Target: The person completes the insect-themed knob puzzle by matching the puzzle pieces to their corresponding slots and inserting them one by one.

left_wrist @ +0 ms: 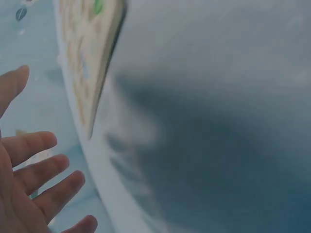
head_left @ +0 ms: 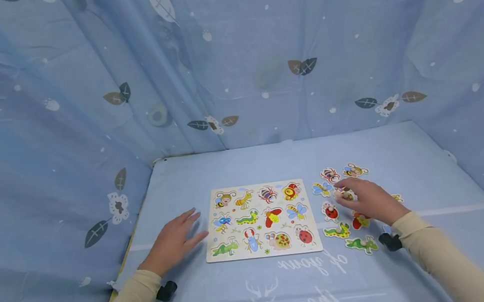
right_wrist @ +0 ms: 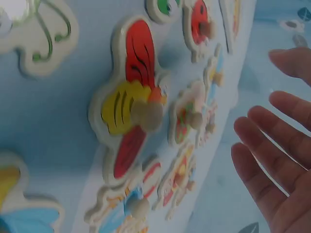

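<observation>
On the pale-blue tabletop lies one board with twelve bug pictures, in three rows of four. To its right at least ten loose pieces show in the head view. Eight can be named: one beetle, one bee, one dragonfly, one snail, one ladybird, one red-winged bug, one caterpillar and one grasshopper. Two more peek out beside the right arm, mostly hidden.

The person's right hand is over these pieces, nearest the snail; its grip is wide and holds nothing. The left hand is just beside the board's left edge, fingers spread, its grip also wide and bare. Two cream sleeves cover the forearms. One round knob stands on the red-winged bug.
</observation>
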A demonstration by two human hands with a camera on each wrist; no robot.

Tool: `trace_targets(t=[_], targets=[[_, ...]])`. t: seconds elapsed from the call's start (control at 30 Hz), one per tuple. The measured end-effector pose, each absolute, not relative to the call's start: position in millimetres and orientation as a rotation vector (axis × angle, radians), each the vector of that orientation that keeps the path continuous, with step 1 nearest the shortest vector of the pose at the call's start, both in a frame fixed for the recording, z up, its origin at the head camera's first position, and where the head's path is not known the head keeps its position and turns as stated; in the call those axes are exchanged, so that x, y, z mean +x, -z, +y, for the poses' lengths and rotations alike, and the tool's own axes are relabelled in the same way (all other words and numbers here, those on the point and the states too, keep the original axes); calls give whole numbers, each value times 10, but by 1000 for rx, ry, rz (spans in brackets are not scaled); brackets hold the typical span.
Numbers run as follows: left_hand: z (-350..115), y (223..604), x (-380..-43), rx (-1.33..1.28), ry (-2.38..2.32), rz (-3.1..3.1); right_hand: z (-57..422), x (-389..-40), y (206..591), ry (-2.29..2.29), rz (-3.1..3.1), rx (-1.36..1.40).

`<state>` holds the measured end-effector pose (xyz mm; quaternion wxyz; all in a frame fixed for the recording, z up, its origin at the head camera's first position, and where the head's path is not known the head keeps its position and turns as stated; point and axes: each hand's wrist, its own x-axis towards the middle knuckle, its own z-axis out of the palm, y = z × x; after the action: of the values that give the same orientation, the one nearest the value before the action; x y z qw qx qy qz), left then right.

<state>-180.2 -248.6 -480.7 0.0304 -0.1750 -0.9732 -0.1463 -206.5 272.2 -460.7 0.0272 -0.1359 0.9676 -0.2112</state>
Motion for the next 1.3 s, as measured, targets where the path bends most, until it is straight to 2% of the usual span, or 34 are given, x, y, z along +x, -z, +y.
trace_targets(t=[0.37,1.03,1.3], targets=[[-2358,5042,-1648,-564,403,-3051,2530,-2143,4804,689,2899,-596],[-2307,5017,-1601,-636,325,-3051,2451,-2224,4847,599,2895,-582],[-2307,5033,-1590,-638,331,-3056,2311,-2132,4789,640,2939,-760]])
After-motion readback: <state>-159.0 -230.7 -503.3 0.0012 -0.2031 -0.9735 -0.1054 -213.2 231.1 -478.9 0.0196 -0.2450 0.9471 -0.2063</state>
